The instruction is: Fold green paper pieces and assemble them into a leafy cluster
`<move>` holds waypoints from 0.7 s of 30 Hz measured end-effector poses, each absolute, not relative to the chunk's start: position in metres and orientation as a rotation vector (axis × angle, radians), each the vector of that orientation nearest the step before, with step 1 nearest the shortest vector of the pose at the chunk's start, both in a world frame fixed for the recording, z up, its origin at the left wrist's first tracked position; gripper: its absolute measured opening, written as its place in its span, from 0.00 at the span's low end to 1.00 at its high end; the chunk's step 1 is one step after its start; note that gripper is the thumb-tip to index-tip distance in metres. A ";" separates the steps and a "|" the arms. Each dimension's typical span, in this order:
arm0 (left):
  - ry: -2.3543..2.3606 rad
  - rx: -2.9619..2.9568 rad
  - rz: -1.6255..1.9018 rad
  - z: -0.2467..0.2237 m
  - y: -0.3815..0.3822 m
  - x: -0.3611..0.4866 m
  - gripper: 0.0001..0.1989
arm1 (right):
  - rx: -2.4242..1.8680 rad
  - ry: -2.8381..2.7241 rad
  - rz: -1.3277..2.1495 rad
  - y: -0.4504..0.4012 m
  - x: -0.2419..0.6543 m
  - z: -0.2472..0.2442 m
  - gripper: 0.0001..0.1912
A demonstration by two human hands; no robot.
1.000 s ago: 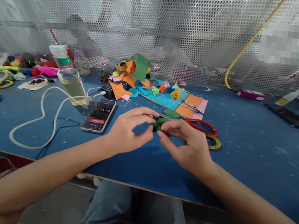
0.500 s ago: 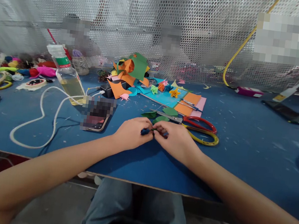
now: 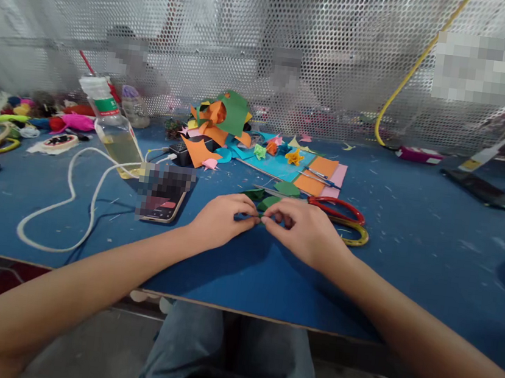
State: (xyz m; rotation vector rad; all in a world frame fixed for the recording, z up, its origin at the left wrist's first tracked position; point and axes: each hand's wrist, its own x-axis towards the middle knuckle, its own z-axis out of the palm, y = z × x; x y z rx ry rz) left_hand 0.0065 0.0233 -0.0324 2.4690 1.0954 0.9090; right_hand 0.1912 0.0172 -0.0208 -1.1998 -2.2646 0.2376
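My left hand and my right hand meet fingertip to fingertip low over the blue table. Both are closed in a pinch on a small green piece, apparently paper, mostly hidden by the fingers. Just beyond the fingertips lie several cut green paper pieces. A pair of scissors with one red and one yellow handle rests behind my right hand, which covers part of it.
A phone lies left of my hands, beside a looped white cable and a bottle of yellowish liquid. Behind are folded paper flowers, orange sheets and a paper scrap pile. Perforated metal stands at the back.
The fingers of both hands have shifted around the small green piece, and my right hand now covers more of the scissors. Both hands stay in nearly the same place.
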 end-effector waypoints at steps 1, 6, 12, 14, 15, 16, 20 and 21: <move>1.098 2.484 0.902 -0.032 0.023 0.006 0.07 | -1.192 -2.269 0.229 0.017 0.192 -0.020 0.06; 1.106 2.512 0.851 -0.031 0.022 0.006 0.07 | -1.114 -2.302 0.210 0.017 0.194 -0.020 0.06; 1.099 2.428 0.855 -0.029 0.018 0.007 0.08 | -1.055 -2.298 0.222 0.017 0.195 -0.019 0.06; 1.088 2.416 0.871 -0.027 0.017 0.008 0.09 | -1.047 -2.289 0.224 0.017 0.195 -0.019 0.06; 1.081 2.407 0.885 -0.026 0.016 0.008 0.09 | -1.042 -2.286 0.224 0.017 0.195 -0.019 0.06; 1.075 2.393 0.905 -0.026 0.016 0.009 0.08 | -1.037 -2.284 0.225 0.017 0.195 -0.019 0.06; 1.098 2.303 1.000 -0.025 0.015 0.011 0.06 | -1.009 -2.265 0.241 0.016 0.194 -0.020 0.06; 1.110 2.283 1.018 -0.025 0.015 0.012 0.06 | -1.004 -2.258 0.246 0.016 0.194 -0.020 0.06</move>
